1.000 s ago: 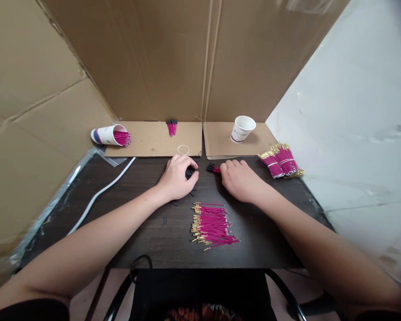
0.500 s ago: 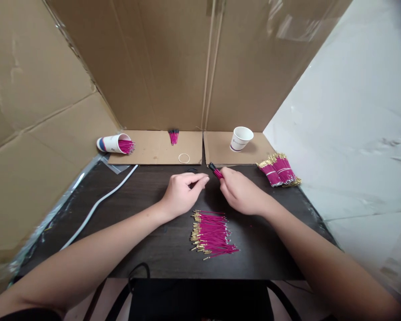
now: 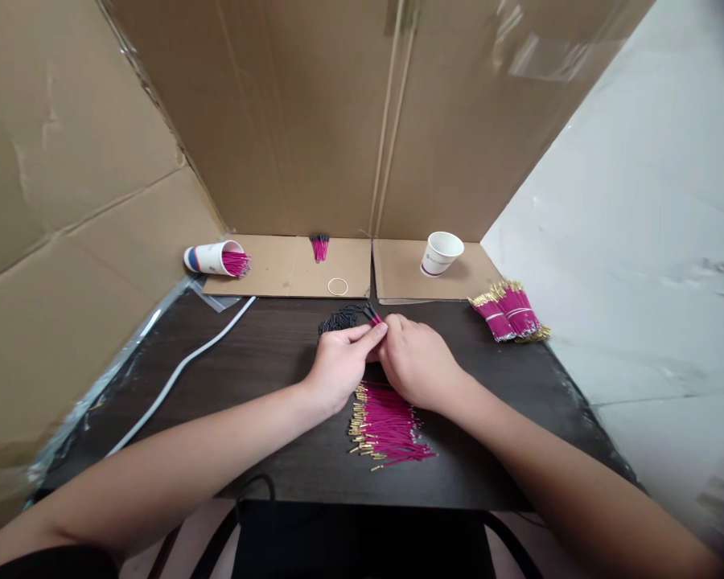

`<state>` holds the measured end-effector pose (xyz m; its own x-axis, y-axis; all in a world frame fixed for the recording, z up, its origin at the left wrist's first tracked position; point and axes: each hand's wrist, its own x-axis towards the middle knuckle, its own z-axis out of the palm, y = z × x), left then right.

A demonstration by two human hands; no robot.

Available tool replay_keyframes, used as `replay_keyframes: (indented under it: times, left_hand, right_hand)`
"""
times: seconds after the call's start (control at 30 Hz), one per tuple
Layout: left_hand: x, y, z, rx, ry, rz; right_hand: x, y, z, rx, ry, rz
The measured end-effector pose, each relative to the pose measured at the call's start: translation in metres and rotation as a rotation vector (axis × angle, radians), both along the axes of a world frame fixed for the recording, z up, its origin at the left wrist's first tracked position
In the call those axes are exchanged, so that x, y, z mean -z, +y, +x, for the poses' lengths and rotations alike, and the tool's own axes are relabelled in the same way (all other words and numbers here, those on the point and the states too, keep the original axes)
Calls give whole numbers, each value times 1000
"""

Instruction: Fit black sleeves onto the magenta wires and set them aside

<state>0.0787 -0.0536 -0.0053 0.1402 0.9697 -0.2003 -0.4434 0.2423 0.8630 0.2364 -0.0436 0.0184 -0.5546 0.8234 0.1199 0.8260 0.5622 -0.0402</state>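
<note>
My left hand [image 3: 341, 366] and my right hand [image 3: 415, 362] meet over the middle of the dark table [image 3: 265, 386]. Both pinch a small bunch of magenta wires with black tips [image 3: 372, 316], which pokes out above the fingers. A pile of small black sleeves [image 3: 338, 320] lies just beyond my left fingertips. Under my wrists lies a loose heap of magenta wires with gold ends [image 3: 384, 422].
Two tied bundles of magenta wires [image 3: 508, 310] lie at the right edge. On the cardboard flaps stand an upright white paper cup [image 3: 439, 254], a tipped cup holding wires [image 3: 217, 259], a small wire bunch [image 3: 320, 246] and a rubber band [image 3: 338, 286]. A white cable [image 3: 181, 368] runs along the left.
Both hands have come together at the table's middle and now pinch the wire bunch jointly. The left hand left the black sleeves, which now lie uncovered.
</note>
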Motion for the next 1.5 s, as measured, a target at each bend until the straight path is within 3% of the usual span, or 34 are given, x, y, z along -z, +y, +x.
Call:
replay_keyframes:
  times: [0.2,0.43,0.73,0.8,0.9,1.1,1.27,1.5]
  left_hand:
    - [0,2,1,-51,4,55]
    - [0,6,-1,-70,25,71]
    - [6,11,-3,-92,79,146]
    - [7,13,-5,-113,125,176]
    - [8,16,-8,-147,188,204]
    - [7,25,-15,-155,140,175]
    - [6,26,-18,-155,207,176]
    - [3,22,-17,-86,155,167]
  right_hand:
    - [-4,-5,-1,22,-51,77]
    - [2,-2,7,-16,117,185]
    - [10,-2,7,-77,182,351]
    - [9,-4,7,-64,235,300]
    - [8,-5,9,-39,393,99]
    - [4,-2,11,-43,703,-204]
    - [14,0,9,58,934,-482]
    - [23,2,8,25,1017,-585]
